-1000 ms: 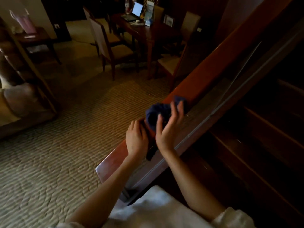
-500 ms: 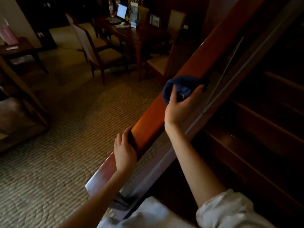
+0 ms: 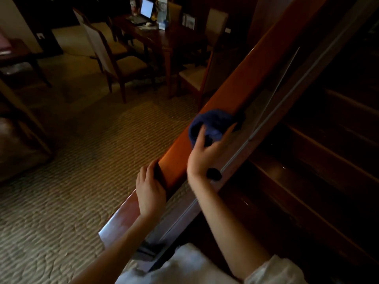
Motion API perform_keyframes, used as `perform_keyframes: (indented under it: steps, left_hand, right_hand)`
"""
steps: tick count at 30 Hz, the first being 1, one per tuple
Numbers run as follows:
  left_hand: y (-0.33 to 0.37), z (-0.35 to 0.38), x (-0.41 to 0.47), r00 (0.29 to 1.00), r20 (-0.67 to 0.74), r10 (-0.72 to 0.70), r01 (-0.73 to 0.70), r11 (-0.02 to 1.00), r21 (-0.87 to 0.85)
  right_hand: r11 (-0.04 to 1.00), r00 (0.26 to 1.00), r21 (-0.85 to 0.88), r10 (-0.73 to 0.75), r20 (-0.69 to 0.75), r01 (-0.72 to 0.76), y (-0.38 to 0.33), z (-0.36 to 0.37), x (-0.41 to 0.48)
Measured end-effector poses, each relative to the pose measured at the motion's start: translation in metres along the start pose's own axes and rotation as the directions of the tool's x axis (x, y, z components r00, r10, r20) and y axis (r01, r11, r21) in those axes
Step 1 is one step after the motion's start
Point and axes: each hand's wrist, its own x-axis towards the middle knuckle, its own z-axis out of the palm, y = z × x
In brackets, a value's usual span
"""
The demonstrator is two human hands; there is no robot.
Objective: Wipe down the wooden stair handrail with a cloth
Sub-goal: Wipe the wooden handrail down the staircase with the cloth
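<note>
We mark the handrail [image 3: 246,78] as a long, flat, orange-brown board. Its long axis runs from the bottom centre of the frame to the upper right.

The dark blue cloth [image 3: 213,121] sits bunched on top of it, just right of frame centre. The right hand [image 3: 205,154] comes from below, thumb one side and fingers the other, clasped round the wad and holding it on the wood. A small dark bit by that wrist we cannot identify.

The left hand [image 3: 150,189] is lower on the rail, fingers curled over its left edge, gripping, apart from the cloth.

We judge that most of the bare rail lies up-right of the cloth. The stroke should follow that axis, and the right hand is the nearer one.

The rail top looks glossy and smooth. A glass panel [image 3: 272,99] sits below it, with dark stair treads [image 3: 307,160] at right.

The room is dim. Patterned carpet [image 3: 71,191] fills the left, and chairs [image 3: 123,64] and a table [image 3: 160,37] with a laptop [image 3: 146,8] stand at top centre.
</note>
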Motion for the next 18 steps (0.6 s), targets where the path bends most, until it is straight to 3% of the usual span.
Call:
perform_keyframes:
  steps: [4,8,10,12,14,16,18]
  left_hand:
    - [0.0,-0.002,-0.001,1.0,0.004,0.013,-0.012,1.0,-0.015]
    - [0.0,-0.001,0.0,1.0,0.006,-0.011,0.011,1.0,0.002]
    - [0.001,-0.001,-0.001,1.0,0.007,-0.013,0.013,1.0,0.011]
    - [0.001,-0.001,-0.003,1.0,0.003,-0.002,0.002,1.0,0.007]
    - [-0.002,-0.001,-0.004,1.0,0.002,-0.005,0.005,1.0,-0.012]
    - [-0.004,-0.001,-0.003,1.0,0.005,-0.007,0.007,0.999,-0.041]
    - [-0.006,-0.004,-0.003,1.0,0.012,0.003,-0.002,0.997,-0.077]
  right_hand:
    - [1.0,0.978,-0.013,-0.024,0.209,0.027,0.013,-0.015,-0.078]
    - [0.992,0.993,-0.12,-0.023,0.119,0.038,-0.001,-0.003,0.004]
    - [0.962,0.988,-0.241,-0.105,0.114,0.13,-0.005,0.001,0.049]
    - [0.868,0.955,-0.409,-0.212,0.208,0.282,0.003,0.001,0.054]
    - [0.776,0.87,-0.435,-0.284,0.404,0.456,0.013,-0.004,0.017]
    - [0.654,0.676,-0.356,-0.331,0.659,0.667,0.019,-0.015,-0.03]
    - [0.533,0.499,-0.278,-0.329,0.802,0.799,0.02,-0.021,-0.038]
